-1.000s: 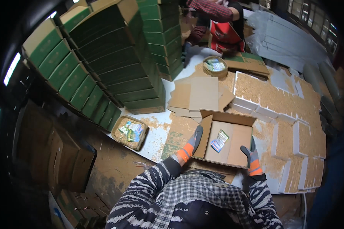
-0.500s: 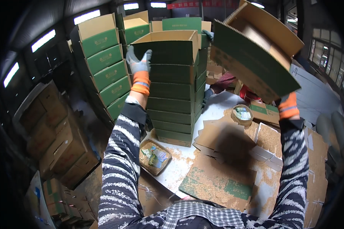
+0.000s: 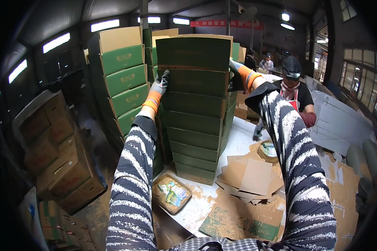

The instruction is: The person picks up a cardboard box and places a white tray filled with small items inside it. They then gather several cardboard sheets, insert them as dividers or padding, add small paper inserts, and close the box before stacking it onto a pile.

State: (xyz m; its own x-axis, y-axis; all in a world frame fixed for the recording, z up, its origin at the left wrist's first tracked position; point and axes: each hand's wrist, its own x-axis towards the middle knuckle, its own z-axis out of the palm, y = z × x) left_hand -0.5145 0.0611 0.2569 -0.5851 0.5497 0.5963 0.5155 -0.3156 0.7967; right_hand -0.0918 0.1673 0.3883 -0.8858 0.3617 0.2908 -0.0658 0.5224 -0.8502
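Note:
A tall stack of green cardboard boxes [image 3: 192, 98] rises from the white table in front of me. My left hand [image 3: 160, 83], in a grey and orange glove, grips the stack's left front corner just below the top box [image 3: 194, 53]. At about the same height, my right hand [image 3: 236, 76] holds the right side; its fingers are partly hidden by the boxes and the glove cuff. The top box sits on the others, its brown inner edge showing above. Beside the stack's foot lies a shallow tray [image 3: 171, 193] with grain-like bits and small printed packets.
More green boxes [image 3: 123, 77] stand stacked at the left, with brown cartons [image 3: 67, 154] on the floor. Loose cardboard pieces [image 3: 251, 178] and scattered bits cover the table's right. A round basket [image 3: 269, 151] lies near a co-worker [image 3: 295, 85] in a dark cap.
The box my right hand held up at the right is now on top of the stack. My right hand has moved left to the stack's side; my left hand sits slightly lower.

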